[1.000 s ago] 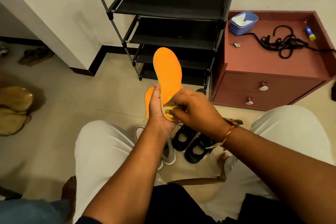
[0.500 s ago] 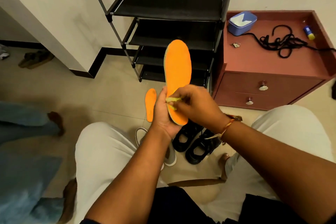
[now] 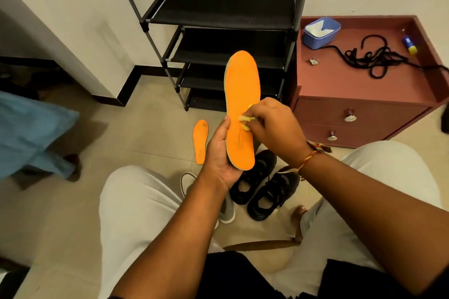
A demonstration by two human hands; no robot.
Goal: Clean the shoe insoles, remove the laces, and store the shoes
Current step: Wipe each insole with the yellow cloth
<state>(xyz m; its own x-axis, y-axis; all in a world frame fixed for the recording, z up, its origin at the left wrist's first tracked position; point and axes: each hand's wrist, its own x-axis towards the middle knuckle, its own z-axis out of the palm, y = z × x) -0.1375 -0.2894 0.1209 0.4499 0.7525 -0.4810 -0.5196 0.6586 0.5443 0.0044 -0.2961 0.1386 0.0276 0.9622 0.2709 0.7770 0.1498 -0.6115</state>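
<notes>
1. the insole in my left hand is bright orange, with a thin grey-green edge and small dark print.
2. the cloth in my right hand is pale yellow.
3. the second insole, left on the floor, is the same orange.
4. the near shoes are black; the grey shoe to their left has a white rim.
5. the far rack has black shelves on grey poles.
6. the cabinet on the right is reddish brown with silver knobs; on it are black laces, a blue tub and a blue and yellow tube.
7. the thread on my right wrist is red and yellow.

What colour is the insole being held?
The insole is bright orange, clearest in the head view.
</notes>
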